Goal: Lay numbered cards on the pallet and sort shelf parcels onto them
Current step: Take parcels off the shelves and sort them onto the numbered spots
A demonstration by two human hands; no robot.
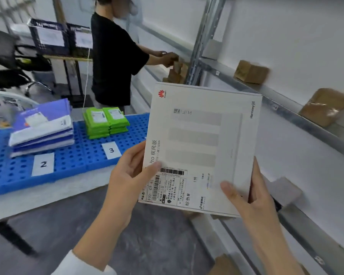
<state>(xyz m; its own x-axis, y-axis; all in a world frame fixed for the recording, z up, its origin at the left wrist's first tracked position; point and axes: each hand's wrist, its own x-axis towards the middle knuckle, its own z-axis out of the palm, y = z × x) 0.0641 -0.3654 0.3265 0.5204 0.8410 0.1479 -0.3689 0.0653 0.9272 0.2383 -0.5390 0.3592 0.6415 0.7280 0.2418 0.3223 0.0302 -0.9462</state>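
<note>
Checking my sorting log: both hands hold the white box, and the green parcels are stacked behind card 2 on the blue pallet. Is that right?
Not quite. The head view shows the green parcels stacked behind card 3, not card 2, on the blue pallet. The left hand and right hand do hold the white box.

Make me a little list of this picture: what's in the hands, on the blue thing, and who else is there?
In the hands: white box, gripped by left hand and right hand
Blue pallet: holds cards and parcels
Card 2: before purple-and-white parcel stack
Card 3: before green parcel stack
Shelf: brown boxes
Someone else: person in black reaching to shelf
</note>
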